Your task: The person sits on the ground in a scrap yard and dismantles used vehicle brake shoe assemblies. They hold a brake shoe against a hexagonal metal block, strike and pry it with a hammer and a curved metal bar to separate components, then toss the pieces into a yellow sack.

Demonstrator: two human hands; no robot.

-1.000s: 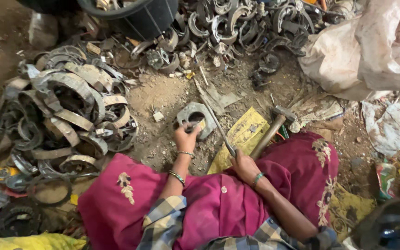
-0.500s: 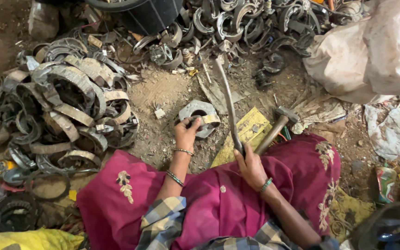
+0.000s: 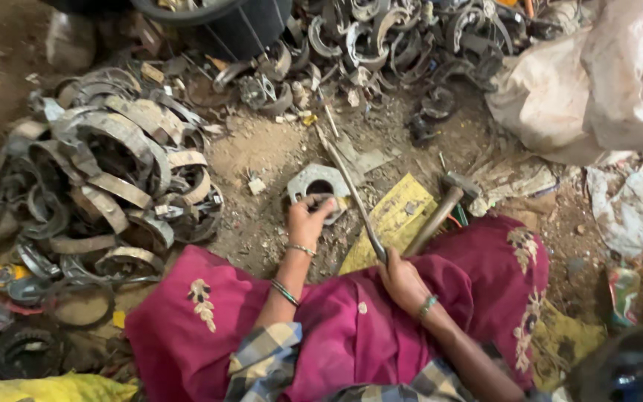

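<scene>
Gripping metal rod (image 3: 351, 195) in right hand (image 3: 400, 279) | left hand (image 3: 308, 218) fingers closed on grey metal ring (image 3: 315, 186)

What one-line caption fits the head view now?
Left hand steadies a hexagonal metal block; right hand grips a thin metal rod.

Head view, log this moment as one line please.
left hand: on hexagonal metal part | right hand: gripping long metal rod | hammer: lying beside | ground: dirt, scrap bands

Magenta embroidered garment, checked sleeves, bangles on both wrists
</scene>
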